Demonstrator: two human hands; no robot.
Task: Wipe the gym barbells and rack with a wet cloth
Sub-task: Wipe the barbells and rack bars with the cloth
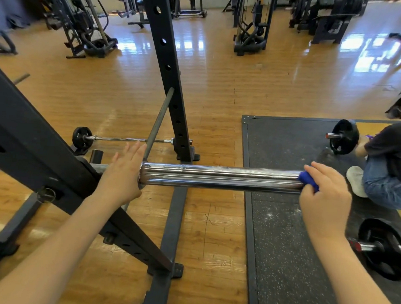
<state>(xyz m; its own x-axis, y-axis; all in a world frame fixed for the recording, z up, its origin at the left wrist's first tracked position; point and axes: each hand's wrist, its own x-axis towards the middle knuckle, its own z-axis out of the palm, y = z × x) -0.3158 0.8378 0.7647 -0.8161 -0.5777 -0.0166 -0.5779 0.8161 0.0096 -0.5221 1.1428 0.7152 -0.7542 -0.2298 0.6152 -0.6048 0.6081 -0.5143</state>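
A chrome barbell sleeve point(219, 177) runs left to right across the middle, resting on the black rack point(32, 147). My right hand point(325, 195) grips a blue cloth point(308, 179) wrapped over the sleeve's right end. My left hand point(124, 171) lies with straight fingers at the sleeve's inner collar, beside the rack arm. The bar's shaft to the left is hidden behind the rack arm.
A black rack upright point(166, 68) stands behind the sleeve, with a thin grey rod point(159, 121) leaning on it. A small barbell point(126, 139) lies on the wood floor. A seated person point(389, 157) and two loaded barbell ends point(344, 137) point(382, 249) occupy the rubber mat point(283, 237) at right.
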